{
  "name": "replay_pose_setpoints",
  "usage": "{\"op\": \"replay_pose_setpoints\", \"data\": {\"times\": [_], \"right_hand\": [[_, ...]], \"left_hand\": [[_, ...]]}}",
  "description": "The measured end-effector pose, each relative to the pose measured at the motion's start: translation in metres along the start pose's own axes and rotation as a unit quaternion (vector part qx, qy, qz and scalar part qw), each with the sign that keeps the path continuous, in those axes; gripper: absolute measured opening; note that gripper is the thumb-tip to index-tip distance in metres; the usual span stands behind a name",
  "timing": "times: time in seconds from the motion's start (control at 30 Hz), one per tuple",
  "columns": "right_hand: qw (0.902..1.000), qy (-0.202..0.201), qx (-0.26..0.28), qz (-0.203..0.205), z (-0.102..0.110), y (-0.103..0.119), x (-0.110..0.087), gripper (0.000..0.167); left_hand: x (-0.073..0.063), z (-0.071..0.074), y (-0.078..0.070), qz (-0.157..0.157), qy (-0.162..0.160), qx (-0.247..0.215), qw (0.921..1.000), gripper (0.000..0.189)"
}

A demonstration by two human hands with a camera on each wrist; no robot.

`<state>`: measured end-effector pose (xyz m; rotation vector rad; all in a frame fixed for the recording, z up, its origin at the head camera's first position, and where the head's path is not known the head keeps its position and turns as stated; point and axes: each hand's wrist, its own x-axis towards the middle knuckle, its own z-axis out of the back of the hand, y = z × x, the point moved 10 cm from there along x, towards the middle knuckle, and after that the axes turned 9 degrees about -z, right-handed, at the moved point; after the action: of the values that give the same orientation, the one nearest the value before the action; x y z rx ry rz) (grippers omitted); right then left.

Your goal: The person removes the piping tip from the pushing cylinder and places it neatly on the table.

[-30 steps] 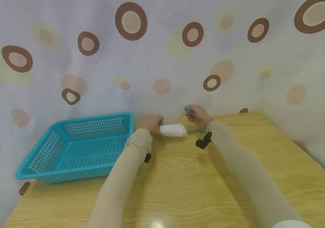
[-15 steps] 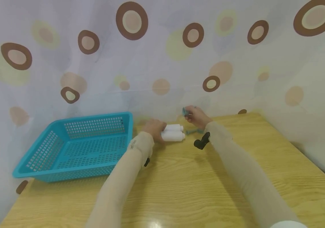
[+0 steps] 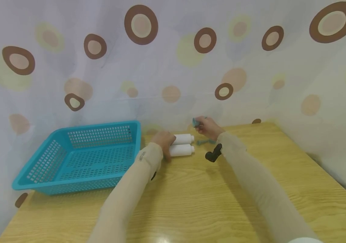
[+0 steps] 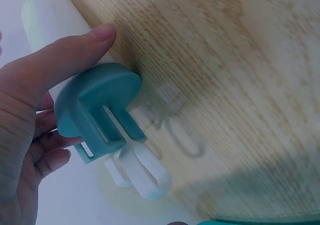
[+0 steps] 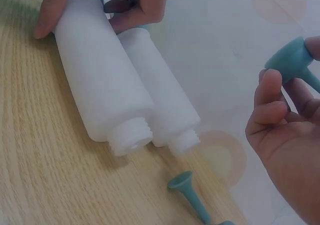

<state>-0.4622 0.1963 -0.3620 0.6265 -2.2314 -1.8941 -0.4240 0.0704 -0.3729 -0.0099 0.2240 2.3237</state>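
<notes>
My left hand (image 3: 162,143) grips the nearer of two white bottles (image 3: 180,150) lying side by side, necks pointing right. In the left wrist view, my thumb lies along its body above a teal slotted end piece (image 4: 102,100), with my fingers on the other side. The farther white bottle (image 5: 160,90) lies against the nearer one, its back end hidden by my hand. My right hand (image 3: 209,128), raised above the table, pinches a teal cone-shaped piece with a stem (image 5: 290,60). Below it lies a similar teal funnel-shaped piece (image 5: 187,185) on the table.
A blue perforated basket (image 3: 76,185) stands left of my left hand. Part of another teal piece (image 3: 212,141) shows beside my right wrist. White loop-shaped parts (image 4: 142,172) show beyond the teal end piece. A patterned sheet (image 3: 173,67) hangs behind the wooden table (image 3: 191,202).
One second ago a single bottle showed by my left hand; now two show side by side, the held one shifted toward the table's front. My right hand still holds the teal piece, slightly lower.
</notes>
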Motion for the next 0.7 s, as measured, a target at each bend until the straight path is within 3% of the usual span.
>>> {"op": "replay_pose_setpoints", "data": {"times": [0.13, 0.2, 0.33, 0.53, 0.7], "right_hand": [[0.9998, 0.007, -0.019, -0.004, -0.006, 0.000, 0.000, 0.033], [0.9996, 0.007, -0.026, -0.003, -0.008, 0.001, 0.001, 0.032], [0.9995, 0.002, -0.031, 0.000, -0.008, 0.001, 0.004, 0.030], [0.9991, -0.004, -0.041, -0.002, -0.013, 0.000, 0.006, 0.030], [0.9976, 0.012, -0.068, 0.004, -0.026, 0.001, 0.005, 0.030]], "left_hand": [[-0.002, 0.008, 0.006, 0.017, -0.005, -0.071, 0.9973, 0.065], [-0.003, 0.018, 0.012, 0.035, -0.033, -0.123, 0.9913, 0.067], [-0.002, 0.042, 0.022, 0.057, -0.108, -0.210, 0.9699, 0.055], [0.005, 0.052, 0.018, 0.046, -0.164, -0.299, 0.9389, 0.045], [0.004, 0.057, 0.017, 0.048, -0.215, -0.390, 0.8941, 0.038]]}}
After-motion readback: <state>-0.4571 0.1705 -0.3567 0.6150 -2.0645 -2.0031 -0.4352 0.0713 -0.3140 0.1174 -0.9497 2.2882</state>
